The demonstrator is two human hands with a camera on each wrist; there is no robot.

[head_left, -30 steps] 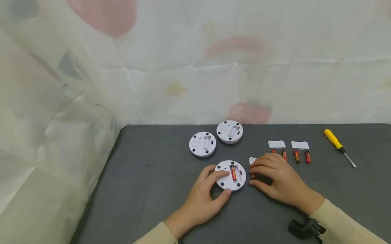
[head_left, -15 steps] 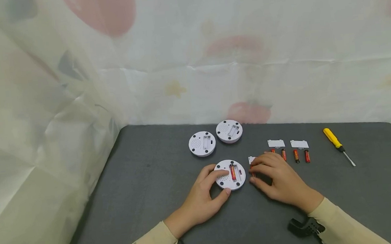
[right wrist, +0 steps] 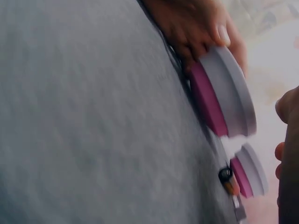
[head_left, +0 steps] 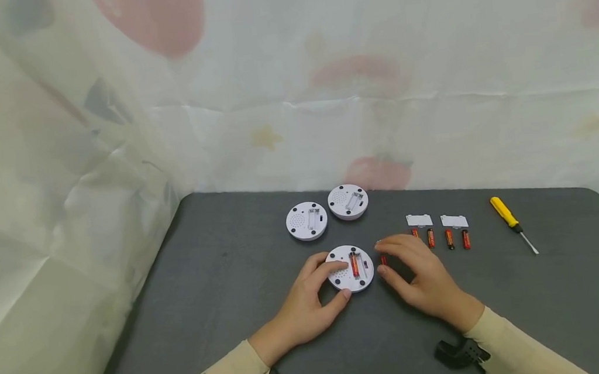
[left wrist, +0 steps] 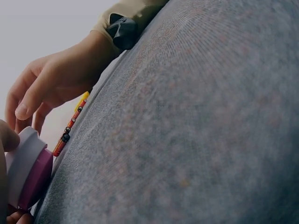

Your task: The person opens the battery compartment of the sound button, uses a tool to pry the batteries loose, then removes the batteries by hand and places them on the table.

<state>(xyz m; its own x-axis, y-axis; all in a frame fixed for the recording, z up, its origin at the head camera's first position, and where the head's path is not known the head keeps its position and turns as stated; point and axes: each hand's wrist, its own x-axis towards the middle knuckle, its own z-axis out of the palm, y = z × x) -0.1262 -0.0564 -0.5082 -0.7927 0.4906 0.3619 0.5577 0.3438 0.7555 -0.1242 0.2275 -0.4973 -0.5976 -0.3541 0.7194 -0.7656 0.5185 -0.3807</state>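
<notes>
My left hand [head_left: 301, 307] holds a round white device [head_left: 362, 279] by its left side, thumb at the near edge and fingers over the top. Its lower part shows magenta [right wrist: 207, 100] in the right wrist view. One red battery [head_left: 355, 266] lies in its two-slot compartment; the other slot is bare. Just to the right, my right hand [head_left: 434, 282] hovers with thumb and fingers apart. A loose battery [head_left: 383, 260] shows between those fingers, lying on the table and apart from them in the right wrist view [right wrist: 229, 181].
Two more round devices, left [head_left: 306, 221] and right [head_left: 347, 202], stand behind with bare battery slots. To the right lie two white covers [head_left: 419, 220] [head_left: 454, 221] and several red batteries [head_left: 450, 239]. A yellow-handled screwdriver [head_left: 503, 211] lies at the far right of the grey table [head_left: 235, 309].
The right hand's thumb and fingers have spread and lifted off the loose battery, and now hide the small white piece seen behind it. The left hand and its device stay put.
</notes>
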